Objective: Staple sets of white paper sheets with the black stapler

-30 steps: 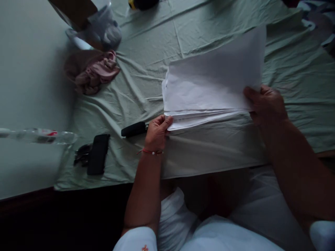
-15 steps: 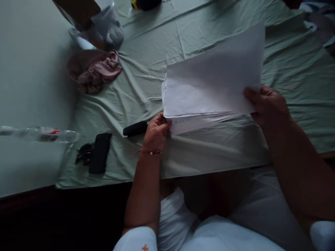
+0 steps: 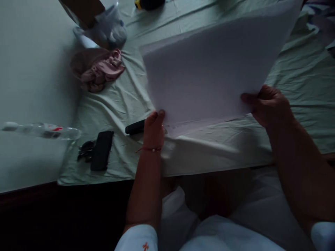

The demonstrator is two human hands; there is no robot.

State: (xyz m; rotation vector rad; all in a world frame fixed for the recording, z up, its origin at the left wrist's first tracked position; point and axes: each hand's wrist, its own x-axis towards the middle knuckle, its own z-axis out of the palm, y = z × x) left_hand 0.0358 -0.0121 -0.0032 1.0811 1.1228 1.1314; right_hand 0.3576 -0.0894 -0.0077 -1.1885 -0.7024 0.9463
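Note:
A stack of white paper sheets (image 3: 209, 73) is held up in front of me, tilted over the cloth. My left hand (image 3: 155, 127) grips its lower left corner, thumb on top. At the lower right edge my right hand (image 3: 270, 104) pinches the sheets, with its thumb across the front. Along the bottom of the stack a sheet with faint print peeks out. Just left of my left hand lies a black elongated object (image 3: 134, 127), partly hidden behind the hand; its kind does not show.
A pale green cloth (image 3: 125, 101) covers the table. At left are a clear plastic bottle (image 3: 44, 131), a black phone-like slab (image 3: 102, 150), and dark glasses or similar (image 3: 86, 150). Further back sit a crumpled pink cloth (image 3: 101, 71), a plastic bag (image 3: 112, 31) and a brown box (image 3: 82, 12).
The stack has been raised and tilted toward me, so its face looks larger and covers more of the cloth. My left thumb has shifted up over the corner. Both hands keep their hold.

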